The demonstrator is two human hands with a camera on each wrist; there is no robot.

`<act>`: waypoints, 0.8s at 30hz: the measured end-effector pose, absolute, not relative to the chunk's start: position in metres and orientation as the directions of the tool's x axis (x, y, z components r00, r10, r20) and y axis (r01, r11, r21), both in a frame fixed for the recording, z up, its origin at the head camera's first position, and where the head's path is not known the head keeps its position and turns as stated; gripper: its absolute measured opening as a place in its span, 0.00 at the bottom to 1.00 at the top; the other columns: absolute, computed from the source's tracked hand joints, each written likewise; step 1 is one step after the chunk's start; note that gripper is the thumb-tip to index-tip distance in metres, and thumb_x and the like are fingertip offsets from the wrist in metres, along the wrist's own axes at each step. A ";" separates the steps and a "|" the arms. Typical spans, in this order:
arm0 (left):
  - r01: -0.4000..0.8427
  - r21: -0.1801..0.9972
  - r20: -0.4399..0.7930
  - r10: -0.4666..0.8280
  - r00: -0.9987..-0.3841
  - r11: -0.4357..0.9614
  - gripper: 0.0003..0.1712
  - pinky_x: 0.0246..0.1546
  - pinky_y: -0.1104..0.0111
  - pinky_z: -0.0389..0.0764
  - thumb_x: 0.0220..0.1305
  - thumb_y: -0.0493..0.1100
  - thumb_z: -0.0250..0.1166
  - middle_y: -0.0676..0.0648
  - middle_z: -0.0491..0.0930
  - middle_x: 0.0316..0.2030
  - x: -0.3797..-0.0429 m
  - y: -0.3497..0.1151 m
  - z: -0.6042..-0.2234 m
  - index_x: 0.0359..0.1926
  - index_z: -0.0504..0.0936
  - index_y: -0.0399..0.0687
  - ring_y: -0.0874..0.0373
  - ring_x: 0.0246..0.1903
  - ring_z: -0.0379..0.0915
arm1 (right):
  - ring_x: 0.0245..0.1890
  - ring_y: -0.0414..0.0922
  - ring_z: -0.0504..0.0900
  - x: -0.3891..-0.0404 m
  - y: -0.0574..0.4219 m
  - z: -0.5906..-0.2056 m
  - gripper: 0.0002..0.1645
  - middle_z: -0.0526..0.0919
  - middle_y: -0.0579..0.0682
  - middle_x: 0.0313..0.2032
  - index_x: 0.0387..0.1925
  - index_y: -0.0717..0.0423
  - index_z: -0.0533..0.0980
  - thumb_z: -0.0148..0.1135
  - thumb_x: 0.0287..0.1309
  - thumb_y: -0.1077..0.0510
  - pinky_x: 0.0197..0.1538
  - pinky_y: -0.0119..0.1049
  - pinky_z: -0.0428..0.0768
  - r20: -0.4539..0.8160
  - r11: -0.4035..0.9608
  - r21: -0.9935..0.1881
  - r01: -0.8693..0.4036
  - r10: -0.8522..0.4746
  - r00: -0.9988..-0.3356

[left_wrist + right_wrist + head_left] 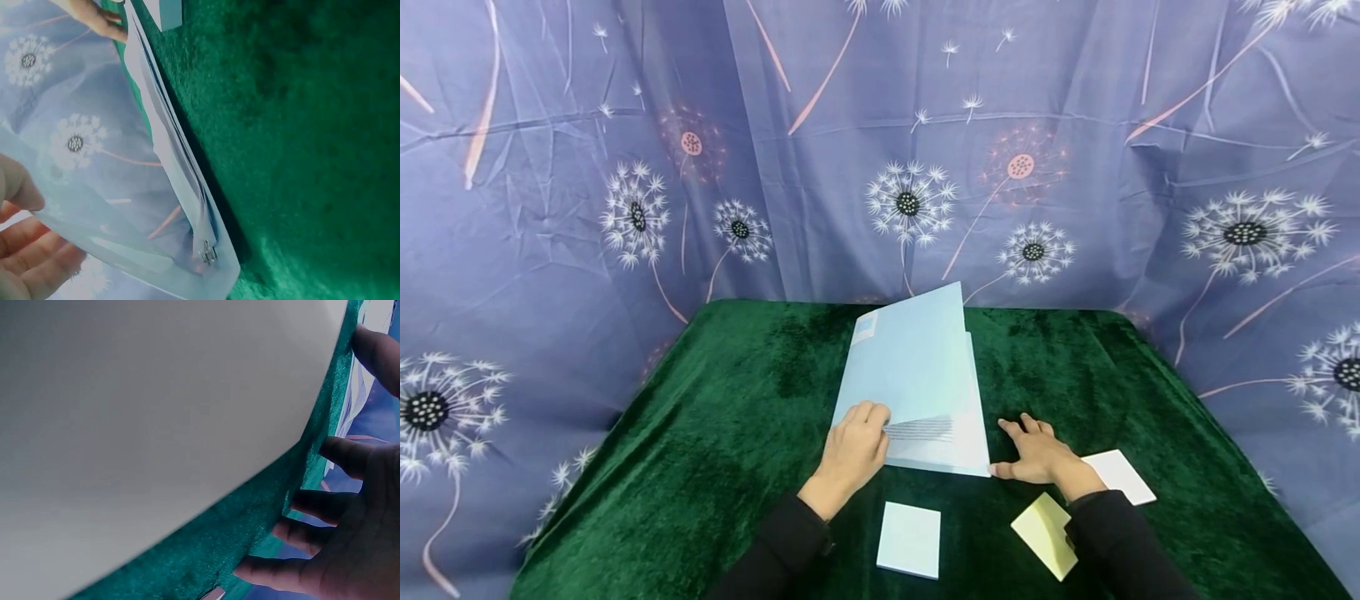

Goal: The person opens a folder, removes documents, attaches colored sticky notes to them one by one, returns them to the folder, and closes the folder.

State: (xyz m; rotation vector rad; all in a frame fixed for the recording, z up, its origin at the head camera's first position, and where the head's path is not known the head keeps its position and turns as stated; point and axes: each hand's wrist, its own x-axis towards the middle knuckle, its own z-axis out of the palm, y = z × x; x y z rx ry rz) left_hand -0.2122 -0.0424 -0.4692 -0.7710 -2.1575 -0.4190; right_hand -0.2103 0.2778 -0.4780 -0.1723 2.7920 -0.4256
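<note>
A light blue translucent folder lies on the green cloth, its front cover lifted at an angle. My left hand pinches the lower edge of that cover; in the left wrist view, thumb and fingers grip the thin plastic. Lined sheets show inside, and a small metal clip sits near the spine. To the right, my right hand spreads its fingers over the cloth, thumb at the folder's lower right corner. The right wrist view shows these extended fingers holding nothing.
A pale blue pad lies in front of the folder. Under the right forearm are a yellow pad, partly covered by the sleeve, and a white pad. A patterned curtain hangs behind the green cloth.
</note>
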 end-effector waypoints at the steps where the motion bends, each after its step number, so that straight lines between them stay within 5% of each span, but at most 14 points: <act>1: 0.650 0.058 0.788 0.365 -0.496 0.758 0.10 0.18 0.74 0.71 0.52 0.30 0.67 0.49 0.78 0.28 -0.213 -0.044 -0.469 0.32 0.77 0.47 0.59 0.23 0.72 | 0.72 0.78 0.51 -0.210 0.278 -0.478 0.56 0.51 0.77 0.75 0.76 0.58 0.59 0.69 0.56 0.34 0.58 0.78 0.66 -0.286 0.948 -0.310 -0.070 -0.163 -0.944; 7: 0.651 0.232 0.836 0.193 -0.513 0.723 0.09 0.20 0.73 0.69 0.50 0.26 0.61 0.46 0.77 0.26 -0.219 -0.053 -0.467 0.32 0.76 0.41 0.60 0.22 0.67 | 0.72 0.78 0.51 -0.210 0.278 -0.477 0.56 0.51 0.77 0.75 0.76 0.59 0.59 0.69 0.57 0.34 0.58 0.79 0.64 -0.285 0.944 -0.322 -0.074 -0.172 -0.943; 14: 0.590 0.485 0.771 0.002 -0.636 0.646 0.09 0.25 0.66 0.79 0.51 0.26 0.61 0.41 0.79 0.31 -0.216 -0.066 -0.462 0.33 0.75 0.38 0.51 0.26 0.79 | 0.72 0.79 0.51 -0.210 0.277 -0.477 0.56 0.51 0.78 0.74 0.76 0.59 0.60 0.69 0.56 0.35 0.58 0.80 0.64 -0.284 0.947 -0.315 -0.069 -0.164 -0.945; 24: 0.512 0.607 0.707 -0.118 -0.697 0.608 0.10 0.25 0.64 0.82 0.53 0.25 0.60 0.41 0.76 0.31 -0.216 -0.084 -0.463 0.33 0.71 0.39 0.48 0.30 0.80 | 0.72 0.79 0.51 -0.211 0.279 -0.478 0.57 0.51 0.77 0.75 0.76 0.58 0.60 0.67 0.56 0.32 0.58 0.79 0.65 -0.290 0.952 -0.296 -0.072 -0.161 -0.943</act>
